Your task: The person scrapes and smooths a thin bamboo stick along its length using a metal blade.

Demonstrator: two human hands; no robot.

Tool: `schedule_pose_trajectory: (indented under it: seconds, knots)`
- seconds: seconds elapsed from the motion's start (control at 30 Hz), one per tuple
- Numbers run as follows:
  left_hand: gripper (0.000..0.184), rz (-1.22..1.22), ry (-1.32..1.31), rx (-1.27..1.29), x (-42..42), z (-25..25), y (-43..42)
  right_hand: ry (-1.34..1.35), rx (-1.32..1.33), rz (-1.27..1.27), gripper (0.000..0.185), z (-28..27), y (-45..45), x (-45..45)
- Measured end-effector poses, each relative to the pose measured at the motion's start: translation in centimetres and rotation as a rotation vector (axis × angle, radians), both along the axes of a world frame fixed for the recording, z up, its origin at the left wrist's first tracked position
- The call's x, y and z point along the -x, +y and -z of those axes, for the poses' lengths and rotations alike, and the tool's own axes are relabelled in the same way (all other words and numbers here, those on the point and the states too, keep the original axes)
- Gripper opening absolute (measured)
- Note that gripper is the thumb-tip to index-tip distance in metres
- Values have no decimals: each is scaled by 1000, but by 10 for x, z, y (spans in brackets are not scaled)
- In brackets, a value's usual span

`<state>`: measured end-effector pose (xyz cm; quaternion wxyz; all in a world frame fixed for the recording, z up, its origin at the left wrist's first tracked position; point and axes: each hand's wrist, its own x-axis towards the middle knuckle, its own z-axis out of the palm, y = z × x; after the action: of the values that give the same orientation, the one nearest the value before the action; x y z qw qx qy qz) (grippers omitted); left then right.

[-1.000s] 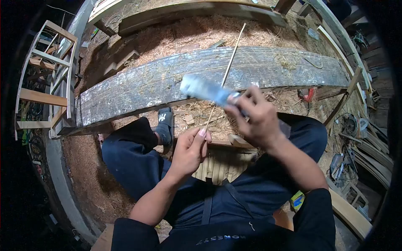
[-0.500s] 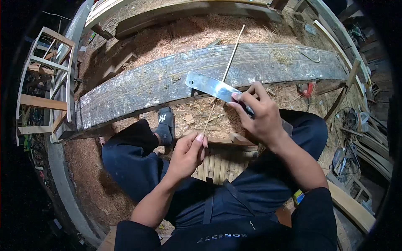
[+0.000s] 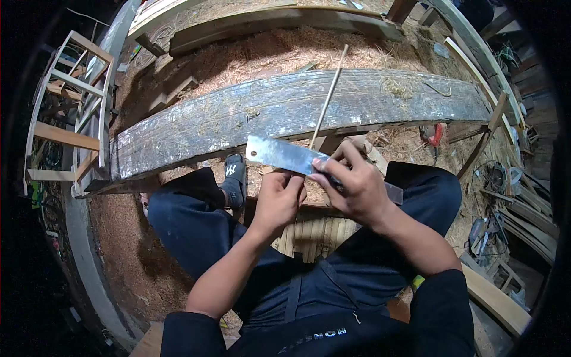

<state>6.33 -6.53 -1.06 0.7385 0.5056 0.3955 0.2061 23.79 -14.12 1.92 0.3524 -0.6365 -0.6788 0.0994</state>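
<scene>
My right hand point(image 3: 363, 184) is closed round a broad, shiny knife point(image 3: 278, 154) with a hole near the blunt end of its blade. The blade points left and lies across a thin wooden stick point(image 3: 329, 95), hiding part of it. Just below the blade, my left hand point(image 3: 275, 205) is closed on the stick's near end, thumb and fingers pinched together. From there the stick slants up and away over a worn wooden plank point(image 3: 196, 134). Whether the blade's edge touches the stick I cannot tell.
Beneath my hands is a slatted wooden surface point(image 3: 309, 229). Shavings point(image 3: 238, 56) cover the floor. A small ladder-like wooden frame point(image 3: 65, 134) stands at left. A red-handled tool point(image 3: 439, 134) lies under the plank's right end; wood strips point(image 3: 532, 223) are stacked at right.
The knife has moved down and left along the stick, close to my left hand. My left hand has risen slightly and shifted right.
</scene>
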Motion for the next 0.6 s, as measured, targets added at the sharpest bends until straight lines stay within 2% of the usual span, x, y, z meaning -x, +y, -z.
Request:
schedule_pose_trajectory:
  seconds: [0.07, 0.1, 0.13, 0.17, 0.23, 0.27, 0.3, 0.4, 0.43, 0.5, 0.57, 0.6]
  knots:
    - [29, 28, -23, 2, 6, -7, -6, -39, -2, 117, 20, 4, 6, -21]
    - [28, 23, -62, 110, 10, -9, -8, -87, -1, 225, 20, 6, 10, -30]
    - [28, 15, -105, 218, 11, -9, -9, -43, -11, 226, 20, 5, 11, -34]
    - [28, 23, -105, 222, 11, -7, -10, -44, -7, 233, 20, 6, 7, -30]
    - [28, 24, -81, 127, 9, -1, -12, -53, -23, 38, 20, 6, -3, -11]
    - [30, -44, 50, 120, 7, 8, -17, 2, -13, -31, 21, 5, -8, -1]
    - [30, -45, 55, 121, 8, 6, -15, -10, -28, -44, 22, 8, -9, 2]
    - [30, 57, -74, 142, 13, -4, -9, -96, 0, 208, 20, 9, 11, -31]
    - [30, 62, -77, 140, 13, -5, -10, -73, -47, 221, 18, 7, 14, -40]
    - [27, 46, -69, 141, 10, -8, -13, -88, 37, 147, 17, 2, 4, -28]
    - [28, 51, -70, 126, 11, -7, -11, -9, -27, -6, 21, 7, -9, -6]
    - [28, 46, -14, 126, 12, -7, -10, 13, 0, 9, 21, 5, -8, -7]
